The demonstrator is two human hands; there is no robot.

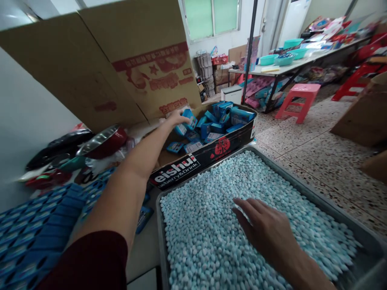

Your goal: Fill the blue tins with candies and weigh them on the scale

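My left hand [178, 117] reaches over the far carton and its fingers close on a small blue box [190, 118]. Many similar blue boxes lie loose in that low black-sided carton [208, 155]. Nearer to me, a large grey metal tray [161, 225] holds a thick layer of small pale blue and white pellets [208, 209]. Palm down over the pellets is my right hand [256, 219], its fingers bent a little with the thumb apart; no object shows in it. Whether its fingertips touch the pellets is hard to tell.
Rows of blue boxes [39, 233] lie at the left. A tall cardboard sheet [121, 68] stands behind the carton. Bags and a red metal bowl [104, 143] sit to the left. Farther right are a pink stool [298, 96] and a table [284, 70] with turquoise bowls.
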